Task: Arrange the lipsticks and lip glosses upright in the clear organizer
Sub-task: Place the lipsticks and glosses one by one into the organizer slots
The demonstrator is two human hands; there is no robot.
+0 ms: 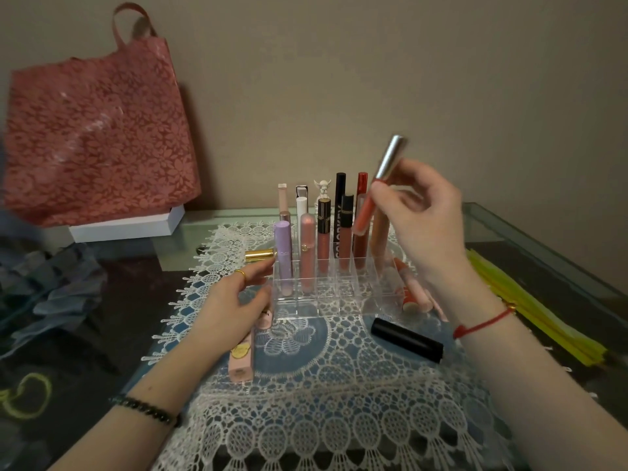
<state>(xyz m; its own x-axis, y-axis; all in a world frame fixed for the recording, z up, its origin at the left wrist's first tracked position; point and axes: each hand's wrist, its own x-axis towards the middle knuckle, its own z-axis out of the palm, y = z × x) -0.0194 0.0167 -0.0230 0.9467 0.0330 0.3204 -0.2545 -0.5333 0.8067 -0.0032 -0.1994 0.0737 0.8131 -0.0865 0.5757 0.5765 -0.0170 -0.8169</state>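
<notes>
At the far left a red patterned bag (98,137) is seen leaning against the wall, with a white box (129,226) at its foot and crumpled grey-blue cloth (51,277) in front. A white lace mat (339,385) is spread over the glass table (509,229). The left hand (234,300), ringed with gold on one finger, is held at the left side of the clear organizer (339,297). Its fingers are loosely bent, with the tips against the organizer's left wall. A gold-capped lipstick (260,254) lies just behind this hand, and a pale pink tube (243,355) lies flat beneath it. In the organizer, which sits at the middle of the mat, a purple tube (283,253), a pink tube (308,253) and several darker glosses are stood upright in the rear rows, while the front compartments are bare. A black lipstick (406,339) lies on the mat just in front of the organizer's right corner. An orange lip gloss (377,195) with a silver cap is pinched between the thumb and fingertips of the right hand (424,219). It is tilted, with its lower end above the rear right compartments. More tubes (413,290) lie beside the organizer's right wall, and yellow strips (537,317) lie at the far right.
</notes>
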